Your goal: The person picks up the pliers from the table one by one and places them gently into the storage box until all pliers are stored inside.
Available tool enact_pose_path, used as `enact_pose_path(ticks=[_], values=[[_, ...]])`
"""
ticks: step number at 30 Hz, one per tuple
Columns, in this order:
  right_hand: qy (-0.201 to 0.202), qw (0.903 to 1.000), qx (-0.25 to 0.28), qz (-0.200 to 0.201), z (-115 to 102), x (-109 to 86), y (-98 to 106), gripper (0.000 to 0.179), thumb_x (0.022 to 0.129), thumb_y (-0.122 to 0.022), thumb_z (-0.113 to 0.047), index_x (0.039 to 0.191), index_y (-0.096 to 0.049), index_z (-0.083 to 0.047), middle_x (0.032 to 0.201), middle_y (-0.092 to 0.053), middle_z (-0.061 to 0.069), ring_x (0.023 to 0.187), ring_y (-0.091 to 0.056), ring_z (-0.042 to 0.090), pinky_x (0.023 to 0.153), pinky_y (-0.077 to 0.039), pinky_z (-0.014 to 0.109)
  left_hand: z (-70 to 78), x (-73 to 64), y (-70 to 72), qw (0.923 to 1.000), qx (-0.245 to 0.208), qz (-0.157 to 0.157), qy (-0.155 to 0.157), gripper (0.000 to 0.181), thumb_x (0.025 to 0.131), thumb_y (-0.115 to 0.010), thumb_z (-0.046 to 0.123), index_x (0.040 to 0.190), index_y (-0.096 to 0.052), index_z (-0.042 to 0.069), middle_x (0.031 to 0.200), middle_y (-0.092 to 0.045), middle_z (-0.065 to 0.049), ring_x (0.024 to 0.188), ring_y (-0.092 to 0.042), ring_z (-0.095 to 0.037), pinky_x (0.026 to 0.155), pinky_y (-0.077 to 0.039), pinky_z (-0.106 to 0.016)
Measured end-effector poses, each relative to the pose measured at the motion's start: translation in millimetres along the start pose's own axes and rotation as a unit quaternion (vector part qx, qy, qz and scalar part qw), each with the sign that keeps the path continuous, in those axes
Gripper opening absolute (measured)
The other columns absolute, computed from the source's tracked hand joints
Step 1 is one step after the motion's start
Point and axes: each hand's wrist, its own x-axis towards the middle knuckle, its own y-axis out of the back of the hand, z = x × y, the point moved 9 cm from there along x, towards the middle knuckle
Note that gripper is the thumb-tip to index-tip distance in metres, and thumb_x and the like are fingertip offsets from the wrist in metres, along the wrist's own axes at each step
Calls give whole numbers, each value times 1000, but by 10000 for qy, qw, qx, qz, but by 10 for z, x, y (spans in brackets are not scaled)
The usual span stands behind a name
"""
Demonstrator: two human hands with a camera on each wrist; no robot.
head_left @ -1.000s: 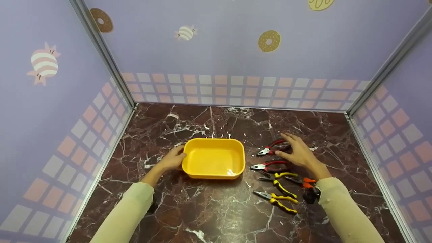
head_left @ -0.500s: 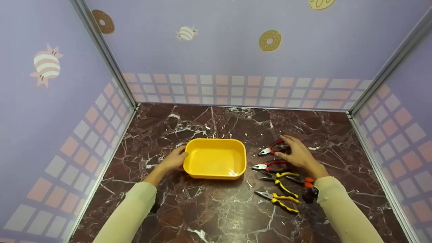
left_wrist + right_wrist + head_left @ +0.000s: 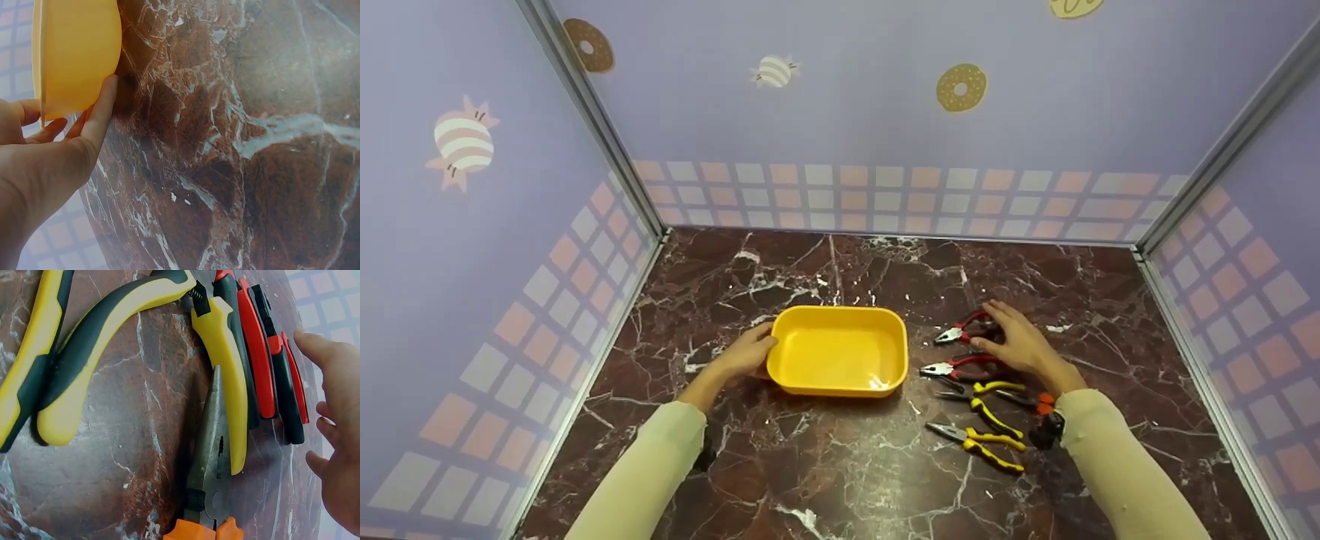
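In the head view a yellow rectangular plastic box (image 3: 837, 391) stands mid-table with only its bare floor showing inside. My left hand (image 3: 748, 352) holds its left end; in the left wrist view the thumb lies over the rim and the fingers along the outer wall (image 3: 81, 56). My right hand (image 3: 1024, 343) is spread by the handles of the farthest red-and-black combination pliers (image 3: 950, 336), fingers apart and gripping nothing. Closer in lie a second red-handled pair (image 3: 937, 369), two yellow-and-black pliers (image 3: 971, 439) and orange-handled long-nose pliers (image 3: 211, 455), partly overlapped by a yellow handle.
The tabletop (image 3: 855, 465) is dark red-brown marble pattern with white veins. Lilac panels (image 3: 855, 120) printed with sweets and checks wall it in at the back, left and right. The pliers lie close together to the right of the box.
The right fingertips have come slightly nearer to the farthest red-handled pliers. The left hand stays on the box, and the pliers lie as before.
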Motion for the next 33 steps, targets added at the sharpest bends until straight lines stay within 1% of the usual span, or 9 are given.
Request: enact_pose_path(ticks=[5,9,13,20,22,27,33], values=[[190,9998,-37,24,-32,4,-21,79,105,-68,-42,162,-37,3,167,-30,28,154,-24,51,120,-24,72,-9,9,-4,9995,-271,-142,88,52,114,-36,10,165,-29,1,147,-50,-32,121,-65,-45,89,-62,-56],[268,9996,-65,50,-45,5,-43,72,105,-68,-37,160,-42,3,165,-33,31,151,-30,53,119,-27,72,-8,13,-15,9993,-286,-180,148,52,114,-36,11,166,-29,4,149,-49,-31,120,-66,-43,88,-63,-54],[242,9996,-168,48,-49,6,-38,70,105,-69,-34,159,-44,3,164,-35,32,148,-33,55,117,-30,72,-16,23,-27,9992,-309,-175,175,52,114,-36,11,166,-30,4,148,-51,-30,119,-66,-41,88,-63,-52],[106,9987,-488,-41,-55,25,-11,70,103,-73,-33,159,-46,0,161,-38,32,145,-38,55,112,-37,72,-65,20,-14,9979,-560,-97,303,53,114,-37,11,167,-28,6,148,-50,-31,120,-66,-44,89,-62,-56],[118,9980,-614,-38,-49,32,-16,70,102,-74,-29,158,-46,1,161,-38,32,144,-39,54,112,-38,72,-70,15,-7,9976,-593,-96,332,53,115,-37,11,167,-28,6,149,-50,-31,120,-66,-44,89,-62,-57],[160,9954,-948,29,14,30,-50,67,102,-73,-21,156,-45,7,161,-38,32,145,-38,53,115,-36,69,-65,8,-21,9974,-605,-223,335,54,116,-35,13,168,-25,8,152,-48,-30,124,-64,-44,92,-60,-59],[197,9940,-1077,62,18,77,-67,66,102,-73,-20,156,-46,7,160,-40,31,146,-38,51,115,-38,67,-88,13,-24,9973,-612,-278,283,53,117,-33,15,169,-24,9,151,-48,-31,123,-65,-43,93,-60,-59]])
